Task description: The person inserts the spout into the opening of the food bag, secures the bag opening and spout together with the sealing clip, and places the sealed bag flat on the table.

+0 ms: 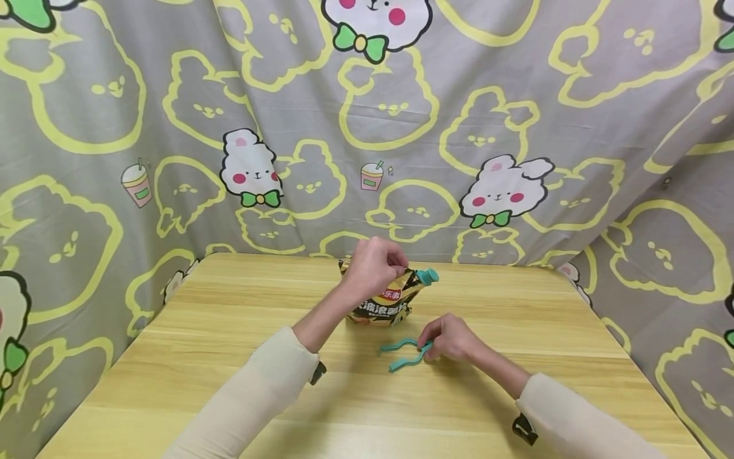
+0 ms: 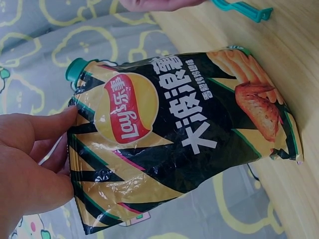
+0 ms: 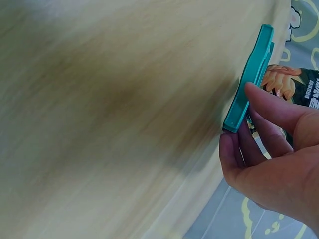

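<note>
Head view first: chip bag (image 1: 383,299) stands upright on the table (image 1: 229,357), its top pinched by the left hand (image 1: 373,264). Just in front of the bag, the right hand (image 1: 453,338) pinches one end of the teal clip (image 1: 404,354), whose two arms spread open away from the fingers.

Left wrist view: thumb and fingers (image 2: 35,149) clamp the bag's top edge.

Right wrist view: fingertips (image 3: 264,107) close on the clip's end; its long axis runs toward the bag.

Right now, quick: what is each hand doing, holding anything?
Left hand: closed, pinching the top edge of the chip bag, holding it upright.
Right hand: closed, fingers gripping the hinge end of the open teal clip on the table.
</note>
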The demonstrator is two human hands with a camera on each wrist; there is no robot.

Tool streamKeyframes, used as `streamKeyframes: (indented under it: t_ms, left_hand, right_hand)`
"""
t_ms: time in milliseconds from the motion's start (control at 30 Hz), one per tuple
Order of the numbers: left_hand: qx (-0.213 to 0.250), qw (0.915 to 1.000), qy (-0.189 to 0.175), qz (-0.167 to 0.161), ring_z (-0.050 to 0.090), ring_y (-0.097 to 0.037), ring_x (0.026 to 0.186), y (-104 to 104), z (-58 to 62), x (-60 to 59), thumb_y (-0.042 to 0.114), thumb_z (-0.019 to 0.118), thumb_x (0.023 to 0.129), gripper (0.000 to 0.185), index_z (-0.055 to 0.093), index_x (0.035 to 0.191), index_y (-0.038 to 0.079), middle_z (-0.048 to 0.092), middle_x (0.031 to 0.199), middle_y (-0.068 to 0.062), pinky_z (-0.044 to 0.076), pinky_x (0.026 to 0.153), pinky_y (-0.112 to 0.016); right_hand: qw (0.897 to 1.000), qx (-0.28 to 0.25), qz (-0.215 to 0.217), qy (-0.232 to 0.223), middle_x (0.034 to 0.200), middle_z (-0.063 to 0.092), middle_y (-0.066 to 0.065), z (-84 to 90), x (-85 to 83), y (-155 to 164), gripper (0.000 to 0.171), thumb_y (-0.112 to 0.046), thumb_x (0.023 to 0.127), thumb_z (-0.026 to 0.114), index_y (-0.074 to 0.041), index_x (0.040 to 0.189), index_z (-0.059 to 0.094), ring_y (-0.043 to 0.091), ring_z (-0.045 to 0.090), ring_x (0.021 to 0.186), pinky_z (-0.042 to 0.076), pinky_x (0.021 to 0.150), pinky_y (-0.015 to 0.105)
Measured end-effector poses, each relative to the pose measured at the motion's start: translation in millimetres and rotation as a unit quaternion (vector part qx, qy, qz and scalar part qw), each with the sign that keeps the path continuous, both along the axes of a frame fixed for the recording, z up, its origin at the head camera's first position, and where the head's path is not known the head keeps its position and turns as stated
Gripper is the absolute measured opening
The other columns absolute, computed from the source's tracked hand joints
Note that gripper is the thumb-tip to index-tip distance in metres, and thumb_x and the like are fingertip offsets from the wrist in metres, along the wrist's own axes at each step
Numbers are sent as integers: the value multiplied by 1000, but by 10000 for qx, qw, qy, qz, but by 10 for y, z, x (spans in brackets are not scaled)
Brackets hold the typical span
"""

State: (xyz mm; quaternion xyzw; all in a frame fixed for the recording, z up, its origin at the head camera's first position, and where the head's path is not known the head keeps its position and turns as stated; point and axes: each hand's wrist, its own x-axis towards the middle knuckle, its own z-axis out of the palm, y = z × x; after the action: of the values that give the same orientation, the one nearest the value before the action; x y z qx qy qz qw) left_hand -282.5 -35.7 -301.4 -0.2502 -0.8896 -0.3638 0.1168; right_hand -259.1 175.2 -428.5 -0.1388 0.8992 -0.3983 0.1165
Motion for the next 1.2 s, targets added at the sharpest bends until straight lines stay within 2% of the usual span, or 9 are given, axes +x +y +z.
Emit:
streamKeyframes:
  t_ms: [767, 900, 1100, 1200]
  left_hand:
    - [24, 10000, 39, -46, 68, -9, 68, 3, -4, -19, -1, 75, 86, 11, 79, 82, 8, 76, 78, -2, 55, 63, -20]
    - [57, 10000, 27, -48, 68, -9, 68, -1, -2, -21, -1, 76, 86, 11, 78, 82, 8, 76, 77, -2, 55, 63, -20]
    - [107, 9999, -8, -62, 68, -9, 68, -5, 6, -14, -1, 76, 86, 10, 78, 82, 8, 76, 78, -2, 55, 64, -20]
    - [115, 9999, -19, -43, 69, -10, 68, -4, 10, -12, -1, 77, 86, 10, 78, 82, 7, 76, 78, -3, 55, 64, -20]
  right_hand:
    - [9996, 140, -259, 42, 68, 72, 2, 9, 0, 13, 18, 9, 65, 81, -6, 75, 77, 15, 57, 64, 47, 60, 28]
    - [9993, 161, -314, 78, 69, 73, 2, 43, -6, 49, 18, 9, 66, 80, -6, 75, 77, 15, 59, 66, 49, 62, 29]
    - [9987, 224, -434, 135, 73, 74, 2, 117, -24, 107, 18, 7, 67, 80, -7, 76, 77, 14, 62, 75, 51, 73, 30]
    - [9981, 310, -481, 228, 75, 74, 0, 161, -32, 138, 17, 6, 68, 80, -9, 75, 77, 13, 62, 76, 51, 73, 30]
